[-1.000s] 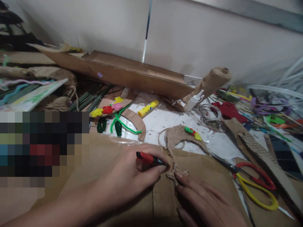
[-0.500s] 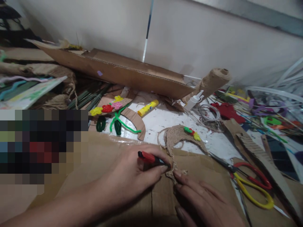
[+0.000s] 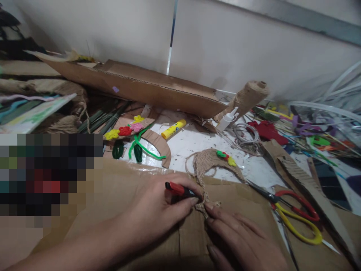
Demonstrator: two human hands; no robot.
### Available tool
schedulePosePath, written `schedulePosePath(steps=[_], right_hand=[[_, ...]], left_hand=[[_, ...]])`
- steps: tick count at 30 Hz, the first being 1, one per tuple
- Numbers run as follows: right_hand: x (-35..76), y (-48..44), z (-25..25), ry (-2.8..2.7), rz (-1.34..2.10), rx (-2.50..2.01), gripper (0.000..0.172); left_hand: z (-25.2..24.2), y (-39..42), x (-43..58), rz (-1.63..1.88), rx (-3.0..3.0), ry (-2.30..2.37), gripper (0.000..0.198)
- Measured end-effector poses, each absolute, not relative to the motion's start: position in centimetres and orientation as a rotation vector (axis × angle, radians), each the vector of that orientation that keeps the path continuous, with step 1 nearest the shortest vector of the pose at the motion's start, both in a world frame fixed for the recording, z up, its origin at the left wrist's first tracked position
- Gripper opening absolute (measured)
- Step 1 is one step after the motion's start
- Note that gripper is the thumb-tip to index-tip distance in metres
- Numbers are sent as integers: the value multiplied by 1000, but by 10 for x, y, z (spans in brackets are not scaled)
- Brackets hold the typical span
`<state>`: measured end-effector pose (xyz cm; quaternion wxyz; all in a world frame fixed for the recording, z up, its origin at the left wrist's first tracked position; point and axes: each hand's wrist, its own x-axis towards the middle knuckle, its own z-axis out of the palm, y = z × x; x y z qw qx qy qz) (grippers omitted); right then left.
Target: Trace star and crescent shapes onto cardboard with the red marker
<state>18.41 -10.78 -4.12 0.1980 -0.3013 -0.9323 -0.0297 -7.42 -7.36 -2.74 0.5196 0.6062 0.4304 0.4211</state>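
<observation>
In my left hand (image 3: 162, 205), closed and pinching, is a marker with a red clip and black barrel (image 3: 180, 189); its tip points down at the twine. A strand of jute twine (image 3: 205, 197) runs down onto the cardboard sheet (image 3: 129, 188). The fingers of my right hand (image 3: 239, 235) are together, with the index fingertip pressed on the frayed, bunched twine close to the left fingertips. Beyond my hands lies a curved piece wrapped in twine (image 3: 207, 158), with small green, red and yellow flowers on it. Its loose twine leads towards my hands.
Scissors (image 3: 272, 197) with red and yellow handles lie at right, beside cardboard strips (image 3: 299, 169). Farther back are a yellow glue stick (image 3: 173, 129), a white glue bottle (image 3: 227, 120), a twine roll (image 3: 248, 98) and a flower-decorated piece (image 3: 129, 130). A long cardboard panel (image 3: 141, 88) leans near the wall.
The view has shifted slightly, so background things sit a little farther left. Both hands keep nearly the same pose at the twine, with the marker still in my left hand.
</observation>
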Motion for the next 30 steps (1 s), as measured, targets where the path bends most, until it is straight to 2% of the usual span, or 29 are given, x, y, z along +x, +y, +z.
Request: schedulePosePath(steps=[9,30], right_hand=[[179,-108,-36,-2621,-125,-843,24],[181,-109,-35,-2620,-104,-814,26]], left_hand=[[-21,-73,-76,937,1498,1034,21],[-11,-62,-79,723,1332,999,10]])
